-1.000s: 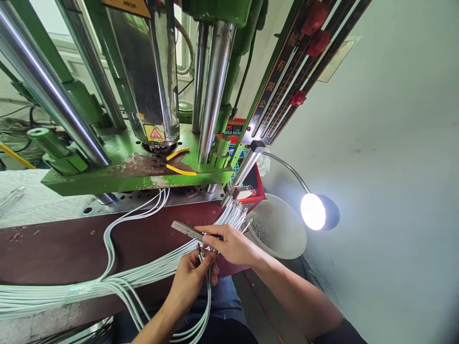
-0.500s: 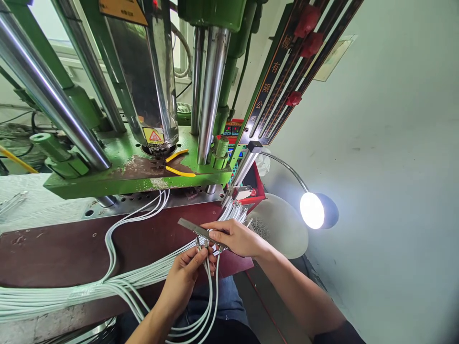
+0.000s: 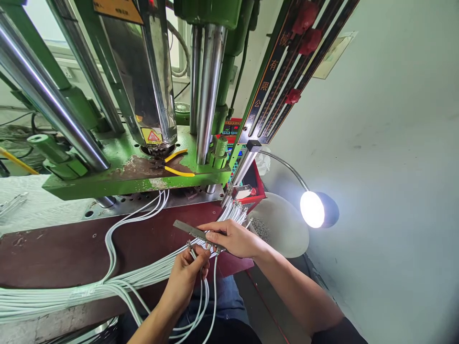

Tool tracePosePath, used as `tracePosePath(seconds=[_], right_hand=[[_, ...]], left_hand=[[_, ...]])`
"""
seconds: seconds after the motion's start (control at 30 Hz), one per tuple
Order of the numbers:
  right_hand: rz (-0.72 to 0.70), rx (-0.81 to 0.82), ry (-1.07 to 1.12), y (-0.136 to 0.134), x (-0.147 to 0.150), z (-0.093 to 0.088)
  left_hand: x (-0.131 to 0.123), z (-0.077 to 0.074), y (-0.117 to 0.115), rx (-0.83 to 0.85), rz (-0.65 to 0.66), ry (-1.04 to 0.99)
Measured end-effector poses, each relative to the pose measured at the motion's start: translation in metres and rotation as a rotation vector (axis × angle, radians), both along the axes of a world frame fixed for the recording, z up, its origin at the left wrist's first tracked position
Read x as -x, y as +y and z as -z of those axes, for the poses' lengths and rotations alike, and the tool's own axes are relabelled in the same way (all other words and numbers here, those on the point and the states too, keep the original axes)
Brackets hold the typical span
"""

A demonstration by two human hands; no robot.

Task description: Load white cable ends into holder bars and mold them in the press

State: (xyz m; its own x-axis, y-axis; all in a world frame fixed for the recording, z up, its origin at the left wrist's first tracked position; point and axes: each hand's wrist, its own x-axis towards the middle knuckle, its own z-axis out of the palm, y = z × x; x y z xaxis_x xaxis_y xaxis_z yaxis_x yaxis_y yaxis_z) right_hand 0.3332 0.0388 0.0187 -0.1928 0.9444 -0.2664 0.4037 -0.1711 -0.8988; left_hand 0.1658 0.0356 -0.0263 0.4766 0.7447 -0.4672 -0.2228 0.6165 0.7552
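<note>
My right hand (image 3: 233, 239) is closed round a flat grey metal bar (image 3: 186, 229), whose free end points to the upper left. Just below it, my left hand (image 3: 188, 270) pinches the connector ends of white cables (image 3: 206, 291); one metal tip sticks up above its fingers. Another cable hangs from the underside of the bar, near my right fingers. Behind both hands a thick bundle of white cables (image 3: 150, 272) crosses the dark red board (image 3: 53, 248). A few cables (image 3: 111, 239) curve up to the green press.
Yellow-handled pliers (image 3: 179, 173) lie on the green press plate (image 3: 89, 184). At the right are a lit lamp (image 3: 311, 210) on a flexible neck, a pale bag (image 3: 290, 229) with small parts, and a red control box (image 3: 256, 177).
My left hand has shifted slightly left and down, drawing a cable tip away from the bar. The bar and my right hand have moved a little left.
</note>
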Motion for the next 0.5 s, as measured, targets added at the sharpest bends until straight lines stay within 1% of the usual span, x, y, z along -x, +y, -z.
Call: tracePosePath(seconds=[0.1, 0.3, 0.5], right_hand=[[0.004, -0.007, -0.037, -0.0004, 0.0007, -0.001], [-0.006, -0.034, -0.032, -0.0021, 0.0039, -0.0016], [0.031, -0.042, -0.165, -0.0052, 0.0078, -0.0008]], left_hand=[[0.0007, 0.0004, -0.0003, 0.003, 0.014, 0.003], [0.0015, -0.001, 0.002, 0.0, 0.023, 0.022], [-0.0003, -0.0074, 0.0014, 0.014, 0.007, 0.097]])
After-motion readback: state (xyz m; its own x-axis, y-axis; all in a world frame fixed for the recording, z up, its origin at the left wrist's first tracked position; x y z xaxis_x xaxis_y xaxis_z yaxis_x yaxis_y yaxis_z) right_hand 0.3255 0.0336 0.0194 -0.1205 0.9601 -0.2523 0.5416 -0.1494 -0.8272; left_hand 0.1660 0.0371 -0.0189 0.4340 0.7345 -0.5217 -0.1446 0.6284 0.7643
